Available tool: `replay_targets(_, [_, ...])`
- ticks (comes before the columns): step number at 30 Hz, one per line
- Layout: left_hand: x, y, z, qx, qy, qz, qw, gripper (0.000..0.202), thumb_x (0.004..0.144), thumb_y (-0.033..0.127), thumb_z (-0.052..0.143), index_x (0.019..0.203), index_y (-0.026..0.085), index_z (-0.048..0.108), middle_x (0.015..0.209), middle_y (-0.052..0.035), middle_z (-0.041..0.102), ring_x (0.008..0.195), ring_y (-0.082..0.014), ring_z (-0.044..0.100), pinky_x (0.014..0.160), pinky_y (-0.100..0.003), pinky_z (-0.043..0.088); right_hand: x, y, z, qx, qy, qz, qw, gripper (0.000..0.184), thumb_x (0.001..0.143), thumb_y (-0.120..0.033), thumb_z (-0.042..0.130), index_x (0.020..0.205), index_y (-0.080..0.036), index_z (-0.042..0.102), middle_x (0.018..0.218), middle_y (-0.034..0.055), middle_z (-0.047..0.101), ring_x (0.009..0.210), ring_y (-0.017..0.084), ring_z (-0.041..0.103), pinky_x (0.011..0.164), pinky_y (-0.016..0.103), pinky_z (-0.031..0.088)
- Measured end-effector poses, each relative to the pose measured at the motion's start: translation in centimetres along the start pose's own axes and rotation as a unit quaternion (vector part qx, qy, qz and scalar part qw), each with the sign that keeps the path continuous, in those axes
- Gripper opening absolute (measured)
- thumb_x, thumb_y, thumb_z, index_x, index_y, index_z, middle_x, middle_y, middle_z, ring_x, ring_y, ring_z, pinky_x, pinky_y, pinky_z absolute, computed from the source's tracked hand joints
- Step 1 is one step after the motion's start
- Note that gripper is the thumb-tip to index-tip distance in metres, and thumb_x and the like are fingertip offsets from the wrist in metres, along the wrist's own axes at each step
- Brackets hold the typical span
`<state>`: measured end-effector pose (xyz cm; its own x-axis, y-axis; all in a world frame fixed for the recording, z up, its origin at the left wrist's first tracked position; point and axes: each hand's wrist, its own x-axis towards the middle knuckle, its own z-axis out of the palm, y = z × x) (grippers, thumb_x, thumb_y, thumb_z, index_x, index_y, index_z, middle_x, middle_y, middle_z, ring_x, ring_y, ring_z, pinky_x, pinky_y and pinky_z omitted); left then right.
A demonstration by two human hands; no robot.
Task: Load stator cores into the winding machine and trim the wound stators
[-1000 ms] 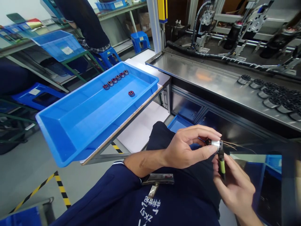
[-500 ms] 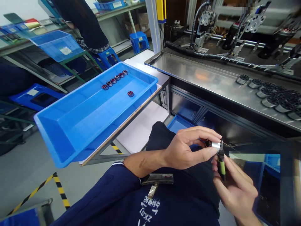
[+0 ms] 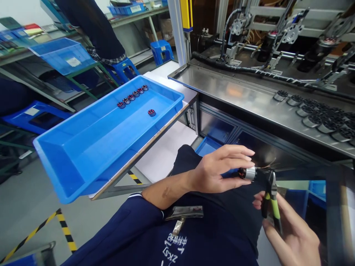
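Between the fingers and thumb of my left hand [image 3: 215, 170] is a small motor part [image 3: 247, 173], a silver cylinder with dark windings at one end. Thin wires [image 3: 267, 165] stick out from its right side. My right hand [image 3: 294, 225] grips a pair of cutting pliers [image 3: 271, 203] with black and yellow-green handles. The pliers' jaws point up, just right of the motor part and close to the wires. Whether the jaws touch a wire I cannot tell. Both hands are over my lap.
At left, a large blue tray [image 3: 63, 181] holds several red-and-black motor parts [image 3: 132, 96]. Many silver-and-black motor parts [image 3: 327, 116] stand on the metal ledge [image 3: 216, 81] of a machine at right. A person [image 3: 94, 29] in dark clothing is at the back bench.
My right hand has drawn the pliers down and right, away from the motor part, and their handles have spread. Wires now show beside the motor part. My left hand keeps its hold.
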<state>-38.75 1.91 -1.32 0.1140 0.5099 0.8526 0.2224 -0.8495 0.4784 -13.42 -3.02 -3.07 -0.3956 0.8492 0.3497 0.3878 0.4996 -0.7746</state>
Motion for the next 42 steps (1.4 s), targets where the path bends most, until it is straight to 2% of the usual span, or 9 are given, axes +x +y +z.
replay_targets(3, [-0.4,0.0,0.2,0.028,-0.002,0.013,1.0,0.044,0.084,0.017,0.078,0.125,0.014,0.065,0.128,-0.0153,0.067,0.109,-0.021,0.074,0.093,-0.031,0.066,-0.3,-0.7,-0.7,-0.009,-0.031,-0.002,0.999,0.053,0.092,-0.015,0.06,0.144,-0.025,0.057,0.108,0.0049,0.077,0.091,0.022,0.077,0.086,0.026,0.064])
replay_targets(8, [-0.4,0.1,0.3,0.09,0.006,0.032,0.995,0.036,0.083,0.011,0.077,0.117,0.011,0.067,0.121,-0.0159,0.071,0.112,-0.0226,0.073,0.096,-0.032,0.065,-0.1,-1.5,-1.4,0.057,-0.094,0.025,0.994,0.062,0.085,-0.012,0.062,0.145,-0.026,0.057,0.112,0.0064,0.077,0.087,0.025,0.078,0.08,0.028,0.066])
replay_targets(11, [-0.3,0.2,0.3,0.09,0.019,0.044,0.995,0.043,0.084,0.01,0.075,0.125,0.012,0.062,0.115,-0.013,0.075,0.109,-0.0215,0.074,0.099,-0.034,0.064,0.3,-1.9,-1.4,0.084,-0.11,0.033,0.99,0.064,0.083,-0.011,0.062,0.145,-0.027,0.057,0.113,0.0065,0.077,0.087,0.024,0.078,0.077,0.027,0.066])
replay_targets(20, [-0.4,0.9,0.1,0.073,0.015,0.007,0.997,0.047,0.087,0.01,0.072,0.131,0.014,0.057,0.117,-0.0134,0.078,0.11,-0.0211,0.075,0.097,-0.031,0.064,0.8,-2.2,-1.2,0.11,-0.112,0.089,0.984,0.056,0.085,-0.017,0.065,0.141,-0.024,0.061,0.109,0.0085,0.077,0.086,0.024,0.077,0.077,0.026,0.066])
replay_targets(25, [-0.4,1.0,0.2,0.074,0.015,0.005,0.997,0.042,0.085,0.007,0.073,0.124,0.01,0.06,0.113,-0.0161,0.078,0.108,-0.0218,0.076,0.096,-0.031,0.064,1.2,-2.4,-1.3,0.114,-0.108,0.079,0.984,0.053,0.087,-0.018,0.067,0.14,-0.025,0.063,0.107,0.0073,0.078,0.085,0.023,0.078,0.076,0.024,0.065])
replay_targets(34, [-0.6,0.9,0.3,0.084,0.022,-0.012,0.996,0.043,0.086,0.011,0.073,0.126,0.014,0.059,0.113,-0.012,0.079,0.106,-0.0194,0.076,0.095,-0.028,0.064,1.3,-2.5,-1.0,0.126,-0.105,0.085,0.983,0.051,0.089,-0.019,0.067,0.139,-0.025,0.062,0.104,0.0071,0.078,0.079,0.021,0.077,0.07,0.022,0.065])
replay_targets(37, [-0.5,1.0,0.2,0.09,0.018,-0.012,0.996,0.041,0.086,0.01,0.073,0.124,0.011,0.06,0.112,-0.0136,0.079,0.106,-0.0202,0.076,0.095,-0.029,0.064,1.2,-2.4,-0.8,0.13,-0.094,0.089,0.983,0.048,0.09,-0.022,0.068,0.137,-0.025,0.064,0.099,0.0059,0.078,0.074,0.019,0.076,0.067,0.02,0.064])
replay_targets(39, [-0.6,1.2,0.1,0.095,0.013,-0.014,0.995,0.039,0.085,0.009,0.073,0.122,0.008,0.061,0.111,-0.0152,0.079,0.106,-0.0207,0.077,0.096,-0.028,0.063,1.0,-2.2,-0.9,0.13,-0.084,0.102,0.983,0.045,0.09,-0.026,0.069,0.135,-0.024,0.066,0.093,0.0049,0.078,0.069,0.018,0.075,0.064,0.018,0.062])
replay_targets(42, [-0.8,1.2,0.2,0.09,0.012,-0.04,0.995,0.039,0.084,0.009,0.074,0.121,0.011,0.064,0.111,-0.0123,0.079,0.105,-0.0191,0.077,0.099,-0.025,0.061,0.6,-1.7,-1.1,0.119,-0.081,0.157,0.977,0.044,0.088,-0.031,0.073,0.132,-0.022,0.068,0.089,0.0052,0.077,0.07,0.018,0.075,0.063,0.018,0.061])
